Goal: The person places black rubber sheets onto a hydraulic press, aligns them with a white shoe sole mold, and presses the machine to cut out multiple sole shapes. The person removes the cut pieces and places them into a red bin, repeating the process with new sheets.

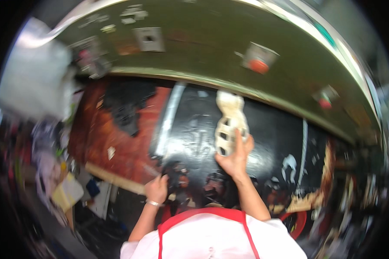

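Head cam view is pretty motion-blurred, so take the fine detail loosely. Right hand (237,157) is reaching up just past centre, fingers wrapping around the bottom end of a pale, cream-coloured moulded piece with cut-out holes (229,123), which is standing roughly upright and stretching toward 12 o'clock. Its top end is sitting right at the pale edge where the black counter (272,129) is meeting the green board (203,47) behind it.

Left hand (157,188) is hanging out at about 7 o'clock from centre, fingers curling shut around something dark (173,172) near the counter's front edge; can't tell what it is through the blur. A bracelet (152,203) is showing on that wrist.

Room-wise: open black surface is lying at 3 o'clock of the pale piece, out to a thin white strip (304,146). At 9 o'clock a grey strip (168,121) is running along the border with a reddish-brown panel (112,138). Clutter is crowding the 8 o'clock side, around a yellow thing (67,192), and the 4 o'clock side too. A red-edged apron (203,213) is filling the bottom.
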Action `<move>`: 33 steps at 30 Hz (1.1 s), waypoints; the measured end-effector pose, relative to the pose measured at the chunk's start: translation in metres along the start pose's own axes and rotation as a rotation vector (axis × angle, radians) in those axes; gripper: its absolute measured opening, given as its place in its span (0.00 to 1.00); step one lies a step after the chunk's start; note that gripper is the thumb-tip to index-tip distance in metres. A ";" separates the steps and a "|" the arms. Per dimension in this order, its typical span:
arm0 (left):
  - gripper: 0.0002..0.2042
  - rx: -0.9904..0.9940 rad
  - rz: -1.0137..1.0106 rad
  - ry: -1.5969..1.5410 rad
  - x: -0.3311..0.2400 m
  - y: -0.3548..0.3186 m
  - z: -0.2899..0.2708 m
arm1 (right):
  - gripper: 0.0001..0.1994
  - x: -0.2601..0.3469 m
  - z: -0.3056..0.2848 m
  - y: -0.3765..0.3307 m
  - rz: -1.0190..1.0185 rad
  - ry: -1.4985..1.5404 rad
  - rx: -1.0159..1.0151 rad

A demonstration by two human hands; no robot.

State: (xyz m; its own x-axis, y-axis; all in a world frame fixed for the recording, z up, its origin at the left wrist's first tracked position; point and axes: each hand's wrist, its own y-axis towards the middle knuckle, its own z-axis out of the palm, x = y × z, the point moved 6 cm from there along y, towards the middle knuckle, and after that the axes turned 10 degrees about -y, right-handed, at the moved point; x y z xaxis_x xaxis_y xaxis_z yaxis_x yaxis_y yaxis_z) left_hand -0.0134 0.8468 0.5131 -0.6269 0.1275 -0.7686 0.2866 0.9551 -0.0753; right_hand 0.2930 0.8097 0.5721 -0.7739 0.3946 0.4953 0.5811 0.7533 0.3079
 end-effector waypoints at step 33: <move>0.13 -0.077 0.308 0.073 -0.015 0.085 0.008 | 0.56 -0.102 -0.048 0.109 0.157 0.118 -0.137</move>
State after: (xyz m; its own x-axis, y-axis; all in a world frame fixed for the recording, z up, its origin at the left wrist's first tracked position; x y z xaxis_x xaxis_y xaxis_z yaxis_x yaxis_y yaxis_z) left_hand 0.0262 0.9241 0.5138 -0.5706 0.4295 -0.7000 0.4171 0.8858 0.2035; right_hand 0.4470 0.8263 0.5944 -0.6413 0.4314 0.6345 0.7270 0.6060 0.3228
